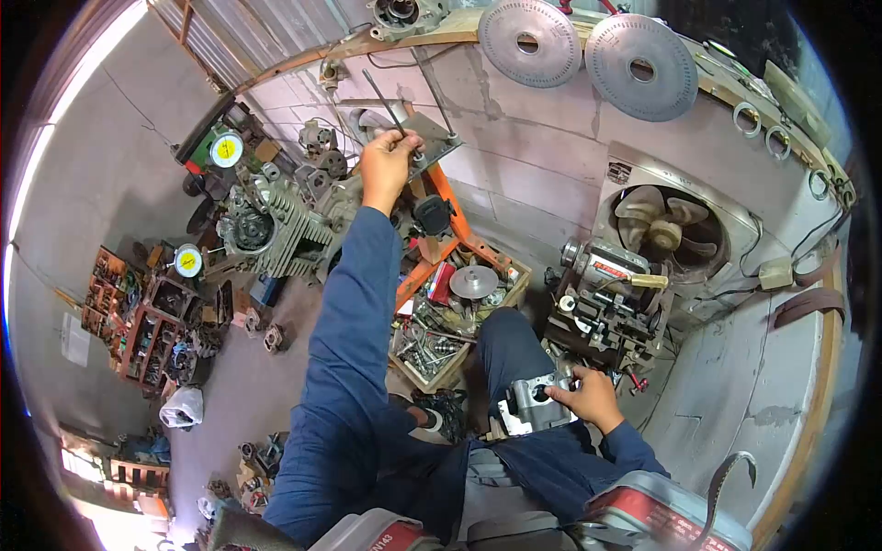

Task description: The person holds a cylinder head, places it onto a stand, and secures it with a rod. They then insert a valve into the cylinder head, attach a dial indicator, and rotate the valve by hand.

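Note:
My left hand (390, 165) reaches up and forward, its fingers closed around the lower part of a thin dark rod (385, 103). Beside those fingers is a grey metal plate (434, 136), with a second slim rod standing at its right corner. Whether the gripped rod is fixed to the plate cannot be told. On my right thigh rests a silvery cast engine part (542, 415) with a round dark bore. My right hand (593, 397) grips its right side, the thumb reaching toward the bore.
An orange stand (443, 202) rises ahead beside a finned engine (285, 225) with dial gauges. Below it sits a wooden crate (424, 378) of metal parts. A small machine (611, 308) stands right, under a wall fan (663, 225). Toothed discs (529, 69) hang on the wall.

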{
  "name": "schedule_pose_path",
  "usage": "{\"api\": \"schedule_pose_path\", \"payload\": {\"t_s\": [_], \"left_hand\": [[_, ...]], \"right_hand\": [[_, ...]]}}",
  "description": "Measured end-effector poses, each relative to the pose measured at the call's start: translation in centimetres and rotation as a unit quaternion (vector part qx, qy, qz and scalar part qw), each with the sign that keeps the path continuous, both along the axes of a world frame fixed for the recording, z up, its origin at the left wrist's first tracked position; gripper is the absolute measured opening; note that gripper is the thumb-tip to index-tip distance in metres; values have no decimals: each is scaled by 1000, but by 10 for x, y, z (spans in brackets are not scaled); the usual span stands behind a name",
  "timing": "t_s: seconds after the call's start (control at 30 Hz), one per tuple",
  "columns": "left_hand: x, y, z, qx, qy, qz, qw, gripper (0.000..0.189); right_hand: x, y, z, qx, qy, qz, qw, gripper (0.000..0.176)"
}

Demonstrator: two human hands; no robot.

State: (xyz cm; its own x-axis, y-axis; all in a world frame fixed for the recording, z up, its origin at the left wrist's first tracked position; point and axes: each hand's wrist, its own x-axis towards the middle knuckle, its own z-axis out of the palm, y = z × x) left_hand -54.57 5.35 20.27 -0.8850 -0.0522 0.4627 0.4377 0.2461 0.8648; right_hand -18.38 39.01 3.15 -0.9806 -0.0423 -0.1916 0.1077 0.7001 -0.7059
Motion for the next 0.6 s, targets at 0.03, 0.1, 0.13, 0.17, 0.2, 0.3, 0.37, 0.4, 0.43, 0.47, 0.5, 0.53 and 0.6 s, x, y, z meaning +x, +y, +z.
{"api": "schedule_pose_path", "payload": {"t_s": [0.03, 0.1, 0.13, 0.17, 0.2, 0.3, 0.37, 0.4, 0.43, 0.47, 0.5, 0.53, 0.6], "left_hand": [[1, 0, 0, -13, 6, 24, 1000, 21], [26, 13, 23, -174, 26, 183, 967, 29], [26, 14, 22, -181, 35, 193, 964, 31], [26, 14, 22, -188, 44, 204, 960, 34], [25, 14, 22, -196, 53, 215, 955, 36], [20, 14, 16, -190, 71, 235, 951, 39], [19, 14, 13, -188, 75, 241, 949, 41], [23, 18, 16, -198, 64, 248, 946, 42], [27, 21, 20, -207, 54, 256, 943, 42], [30, 24, 24, -215, 43, 265, 939, 43], [33, 26, 28, -226, 25, 262, 938, 41], [35, 28, 32, -237, 8, 260, 936, 39], [25, 23, 24, -193, 20, 203, 960, 33]], "right_hand": [[0, 1, -2, 5, -7, -1, 1000, 61], [0, 2, -8, 15, -21, -2, 1000, 62], [0, 2, -6, 12, -26, -3, 1000, 62], [-1, 2, -2, 8, -31, -3, 999, 61], [-1, 2, 0, 5, -35, -4, 999, 61], [-2, 3, -3, 2, -33, -3, 999, 60], [-2, 3, -1, -5, -32, -5, 999, 61], [-2, 3, 0, -8, -31, -6, 999, 61], [-2, 3, 0, -7, -29, -5, 1000, 61], [-3, 4, -1, -6, -27, -3, 1000, 61], [-3, 4, -2, -5, -25, -2, 1000, 61], [-3, 4, -3, 0, -26, -3, 1000, 62], [-4, 5, -5, 11, -28, -4, 1000, 63]]}}
